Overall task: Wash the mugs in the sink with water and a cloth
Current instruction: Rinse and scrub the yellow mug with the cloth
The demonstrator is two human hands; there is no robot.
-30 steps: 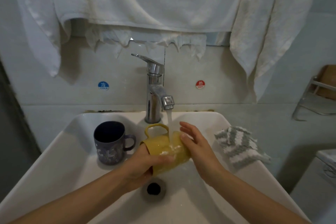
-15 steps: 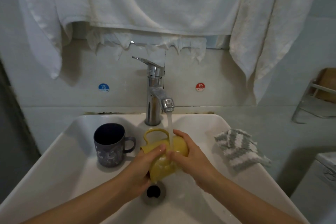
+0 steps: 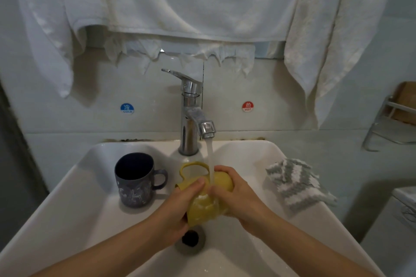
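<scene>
Below chrome faucet (image 3: 190, 119): yellow mug (image 3: 202, 210). Left of faucet: navy mug (image 3: 135, 184), pale floral print. Right of faucet: grey-and-white striped cloth (image 3: 297, 184).

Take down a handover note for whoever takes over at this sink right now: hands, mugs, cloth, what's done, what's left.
Left hand and right hand both grip the yellow mug, tipped on its side under the running tap.
Dark mug stands upright in the sink, left of it; striped cloth lies on the right rim, untouched.
Done: yellow mug under rinse.
Left: wipe both mugs with cloth, tap off.
</scene>
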